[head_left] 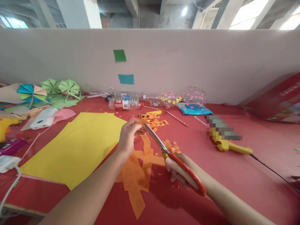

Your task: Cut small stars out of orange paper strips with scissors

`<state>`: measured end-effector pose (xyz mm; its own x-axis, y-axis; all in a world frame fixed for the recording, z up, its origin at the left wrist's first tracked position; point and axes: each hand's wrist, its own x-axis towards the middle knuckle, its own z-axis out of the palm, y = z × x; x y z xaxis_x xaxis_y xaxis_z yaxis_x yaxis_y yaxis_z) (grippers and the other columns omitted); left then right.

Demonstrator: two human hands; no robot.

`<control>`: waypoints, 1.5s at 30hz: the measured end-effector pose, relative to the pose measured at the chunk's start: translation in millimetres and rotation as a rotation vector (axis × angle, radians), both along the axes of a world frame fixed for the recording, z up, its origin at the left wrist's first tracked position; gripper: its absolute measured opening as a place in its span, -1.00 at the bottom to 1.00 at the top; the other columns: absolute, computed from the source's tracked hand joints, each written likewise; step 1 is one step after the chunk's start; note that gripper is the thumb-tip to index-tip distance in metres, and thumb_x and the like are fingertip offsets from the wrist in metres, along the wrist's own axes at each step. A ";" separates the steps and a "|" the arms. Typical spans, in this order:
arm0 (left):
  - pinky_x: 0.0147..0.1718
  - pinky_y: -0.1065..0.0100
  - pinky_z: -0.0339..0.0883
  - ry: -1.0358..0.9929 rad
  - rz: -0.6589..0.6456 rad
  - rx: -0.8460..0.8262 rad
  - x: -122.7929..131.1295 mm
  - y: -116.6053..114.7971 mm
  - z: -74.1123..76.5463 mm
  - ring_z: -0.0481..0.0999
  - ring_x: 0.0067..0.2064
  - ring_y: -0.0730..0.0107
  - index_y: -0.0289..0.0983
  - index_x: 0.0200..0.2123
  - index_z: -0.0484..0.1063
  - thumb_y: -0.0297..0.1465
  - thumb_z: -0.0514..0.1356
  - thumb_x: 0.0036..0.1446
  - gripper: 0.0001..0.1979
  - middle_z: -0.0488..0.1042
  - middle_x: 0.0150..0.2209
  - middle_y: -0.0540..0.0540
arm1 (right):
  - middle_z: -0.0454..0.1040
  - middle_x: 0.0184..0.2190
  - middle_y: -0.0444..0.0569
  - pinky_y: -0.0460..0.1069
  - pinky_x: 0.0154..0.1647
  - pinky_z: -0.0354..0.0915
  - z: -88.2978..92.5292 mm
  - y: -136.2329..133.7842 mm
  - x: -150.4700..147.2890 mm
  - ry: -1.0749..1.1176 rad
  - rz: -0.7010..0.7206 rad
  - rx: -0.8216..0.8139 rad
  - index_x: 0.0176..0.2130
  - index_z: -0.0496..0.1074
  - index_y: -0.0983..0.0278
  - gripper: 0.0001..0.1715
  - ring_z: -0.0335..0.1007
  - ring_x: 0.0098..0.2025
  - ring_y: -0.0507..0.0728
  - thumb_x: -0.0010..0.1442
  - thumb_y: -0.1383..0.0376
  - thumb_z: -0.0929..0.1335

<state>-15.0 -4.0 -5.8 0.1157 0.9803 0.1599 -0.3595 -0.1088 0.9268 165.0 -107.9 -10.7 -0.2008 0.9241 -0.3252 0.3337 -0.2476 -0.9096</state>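
My left hand (127,137) is closed in a pinch on a small piece of orange paper (140,124) held above the red table (234,175). My right hand (179,170) grips orange-handled scissors (173,157), whose blades point up and left and meet the pinched piece. Under both hands lie orange paper offcuts (137,175) with star outlines drawn on them. A small heap of cut orange stars (172,146) sits just right of the blades, and more orange scraps (153,119) lie beyond my left hand.
A large yellow sheet (77,147) covers the table to the left. Plastic bottles (124,104), star-covered clear balloons (185,97), a yellow glue gun (232,147) with its cable, folded green paper fans (61,89) and a red box (278,100) lie around. A partition wall stands behind.
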 end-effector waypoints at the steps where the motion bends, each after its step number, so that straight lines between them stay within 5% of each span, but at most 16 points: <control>1: -0.45 0.43 0.36 0.009 -0.013 0.000 0.0 0.1 -0.4 0.50 -0.46 0.44 -0.31 -0.50 0.45 -0.41 0.17 -0.07 -0.91 0.53 -0.50 -0.04 | 0.09 -0.84 -0.34 -0.11 -0.65 0.19 -0.5 0.3 0.0 -0.004 -0.004 -0.005 -0.52 0.19 0.21 -0.44 0.11 -0.76 -0.03 0.07 -0.20 0.29; 9: -0.46 0.43 0.34 0.052 -0.051 0.018 -2.2 0.3 -1.0 0.49 -0.49 0.45 -0.30 -0.54 0.42 -0.43 0.16 -0.08 -0.92 0.50 -0.55 -0.01 | 0.12 -0.83 -0.33 -0.10 -0.62 0.22 2.7 0.9 -1.8 -0.001 -0.001 0.008 -0.53 0.19 0.21 -0.40 0.11 -0.76 -0.05 0.04 -0.24 0.29; 18: -0.49 0.43 0.30 0.084 -0.046 0.064 -3.1 -1.0 -0.2 0.46 -0.51 0.45 -0.27 -0.58 0.36 -0.40 0.15 -0.05 -0.89 0.45 -0.59 0.01 | 0.16 -0.82 -0.29 -0.15 -0.82 -0.05 3.6 4.0 -2.2 -0.033 0.000 -0.036 -0.57 0.16 0.21 -0.34 0.09 -0.82 -0.07 0.02 -0.29 0.27; 28: -0.51 0.49 0.27 -0.038 -0.121 -0.065 1.1 -0.3 0.7 0.40 -0.54 0.56 -0.29 -0.50 0.44 -0.37 0.27 -0.07 -0.90 0.47 -0.54 0.02 | 0.09 -0.86 -0.30 -0.07 -0.65 0.24 -1.6 5.1 -1.4 -0.003 -0.044 -0.001 -0.59 0.13 0.19 -0.33 0.08 -0.80 -0.05 0.05 -0.30 0.25; 36: -0.57 0.51 0.20 -0.109 -0.077 -0.079 0.8 0.2 0.4 0.36 -0.58 0.58 -0.28 -0.50 0.38 -0.37 0.24 -0.02 -0.88 0.43 -0.58 0.06 | 0.08 -0.81 -0.30 -0.11 -0.75 0.07 6.2 2.7 -6.5 -0.068 -0.057 0.003 -0.59 0.12 0.20 -0.39 0.07 -0.78 -0.05 0.05 -0.22 0.31; 42: -0.62 0.50 0.15 -0.017 -0.236 -0.069 1.7 -4.0 -0.9 0.31 -0.61 0.61 -0.32 -0.51 0.43 -0.27 0.20 0.06 -0.77 0.42 -0.57 0.02 | 0.04 -0.80 -0.35 -0.08 -0.59 0.28 4.8 0.7 -6.6 -0.046 -0.090 0.033 -0.58 0.09 0.20 -0.43 0.01 -0.78 -0.08 0.09 -0.14 0.32; 45: -0.62 0.51 0.16 0.006 -0.211 -0.063 2.3 -5.4 -2.3 0.31 -0.61 0.62 -0.31 -0.52 0.42 -0.30 0.21 0.05 -0.79 0.41 -0.58 0.03 | 0.03 -0.80 -0.36 -0.07 -0.54 0.31 3.9 1.2 -6.1 -0.044 -0.098 0.019 -0.58 0.08 0.20 -0.44 -0.02 -0.79 -0.09 0.08 -0.12 0.33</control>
<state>-12.7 -9.4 -8.1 0.3202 0.9422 0.0982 -0.3628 0.0263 0.9315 158.9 -106.7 -6.7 -0.0952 0.9446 -0.3141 0.3485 -0.2639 -0.8994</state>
